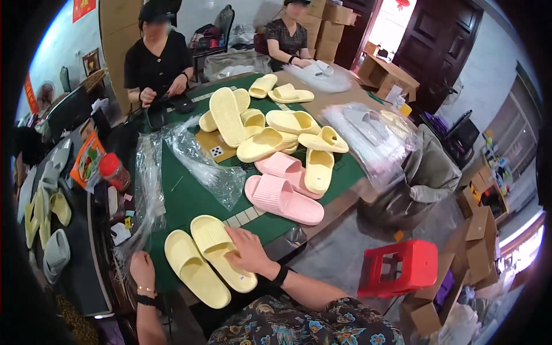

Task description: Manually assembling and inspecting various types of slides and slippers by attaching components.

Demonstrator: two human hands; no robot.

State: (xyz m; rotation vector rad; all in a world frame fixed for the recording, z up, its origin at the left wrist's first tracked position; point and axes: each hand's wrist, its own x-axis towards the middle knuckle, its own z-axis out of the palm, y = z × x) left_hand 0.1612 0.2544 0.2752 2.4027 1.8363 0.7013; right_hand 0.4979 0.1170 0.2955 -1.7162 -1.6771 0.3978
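A pair of pale yellow slippers lies side by side at the table's near edge: the left slipper (192,273) and the right slipper (215,241). My right hand (250,250) grips the right one by its side, thumb toward the foot opening. Close to the left slipper, my left hand (142,268) is closed, its curled fingers at the near end of a bundle of clear plastic bags (150,184); the fingertips are partly hidden. Beyond the pair lie pink slippers (282,201) and a heap of more yellow slippers (267,144).
Loose clear bags (207,164) lie on the green tabletop (178,198). Two people sit across it, one handling dark slippers (167,109), the other a pale bagged item (317,70). A red stool (399,267) and open cartons (480,247) stand right. A red-lidded jar (114,171) stands left.
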